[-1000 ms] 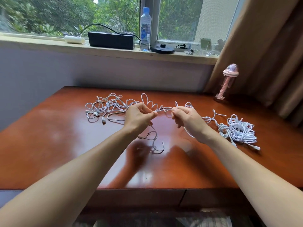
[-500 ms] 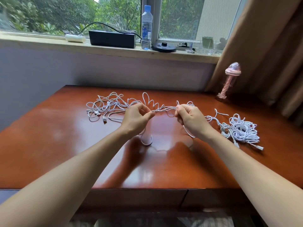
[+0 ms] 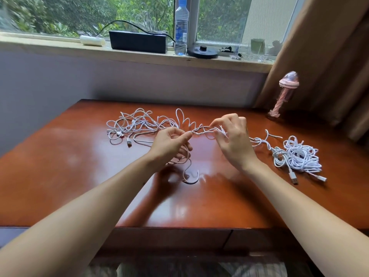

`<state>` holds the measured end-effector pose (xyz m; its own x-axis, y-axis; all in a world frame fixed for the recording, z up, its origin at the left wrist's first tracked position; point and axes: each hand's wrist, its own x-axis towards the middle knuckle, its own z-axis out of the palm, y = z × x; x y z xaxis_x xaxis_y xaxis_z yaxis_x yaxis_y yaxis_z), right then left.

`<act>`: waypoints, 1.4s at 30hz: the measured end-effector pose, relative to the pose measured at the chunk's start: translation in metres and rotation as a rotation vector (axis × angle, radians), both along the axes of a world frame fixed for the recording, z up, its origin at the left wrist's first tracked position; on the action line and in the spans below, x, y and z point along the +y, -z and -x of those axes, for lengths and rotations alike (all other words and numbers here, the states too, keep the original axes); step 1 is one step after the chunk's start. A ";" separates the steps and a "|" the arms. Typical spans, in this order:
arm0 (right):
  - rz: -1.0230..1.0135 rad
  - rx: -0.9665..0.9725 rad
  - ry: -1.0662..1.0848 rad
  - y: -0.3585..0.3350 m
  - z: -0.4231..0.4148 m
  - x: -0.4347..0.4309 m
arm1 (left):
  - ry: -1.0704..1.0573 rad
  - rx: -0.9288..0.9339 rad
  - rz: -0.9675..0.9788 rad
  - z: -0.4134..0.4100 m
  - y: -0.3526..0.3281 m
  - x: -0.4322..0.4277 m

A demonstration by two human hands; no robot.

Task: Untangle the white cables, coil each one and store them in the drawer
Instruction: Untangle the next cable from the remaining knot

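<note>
White cables lie across the red-brown table (image 3: 69, 176). A loose tangle (image 3: 135, 126) sits at the back left, and a denser bundle (image 3: 299, 154) with plugs lies at the right. A twisted strand (image 3: 201, 131) joins them. My left hand (image 3: 171, 144) pinches the left end of this strand, and a cable loop (image 3: 189, 176) hangs from the hand down to the table. My right hand (image 3: 233, 136) picks at the strand's right end with thumb and forefinger, its other fingers raised. The drawer front (image 3: 169, 238) below the table edge is closed.
A pink-capped clear bottle (image 3: 279, 100) stands at the back right next to a brown curtain (image 3: 329, 56). On the windowsill behind are a water bottle (image 3: 181, 27), a black box (image 3: 137, 42) and small items.
My right hand has loosened its fist and raised its fingers over the strand. The loop under my left hand has dropped lower onto the table.
</note>
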<state>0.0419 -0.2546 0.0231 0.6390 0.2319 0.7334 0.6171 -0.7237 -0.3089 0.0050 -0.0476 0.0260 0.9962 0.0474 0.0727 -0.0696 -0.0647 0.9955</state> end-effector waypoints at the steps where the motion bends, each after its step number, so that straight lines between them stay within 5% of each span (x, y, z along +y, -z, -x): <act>1: 0.044 -0.067 0.009 0.000 0.003 0.002 | -0.010 0.005 0.027 0.000 -0.001 -0.001; 5: 0.169 -0.154 -0.052 -0.002 0.011 0.010 | -0.036 0.045 0.145 0.002 -0.007 -0.003; 15: 0.288 0.299 -0.228 0.003 0.024 0.016 | -0.078 0.088 0.401 0.004 -0.025 -0.015; 21: 0.351 0.320 -0.296 -0.001 0.025 0.014 | -0.101 0.116 0.494 0.006 -0.035 -0.020; 27: 0.125 0.447 -0.370 -0.020 0.035 0.010 | -0.229 0.039 0.453 0.000 -0.042 -0.014; 37: -0.043 0.200 -0.143 -0.046 0.021 -0.012 | -0.363 -0.098 0.388 -0.010 -0.067 0.005; 42: -0.285 0.411 -0.159 -0.065 0.020 -0.017 | -0.379 -0.132 0.374 -0.011 -0.081 0.016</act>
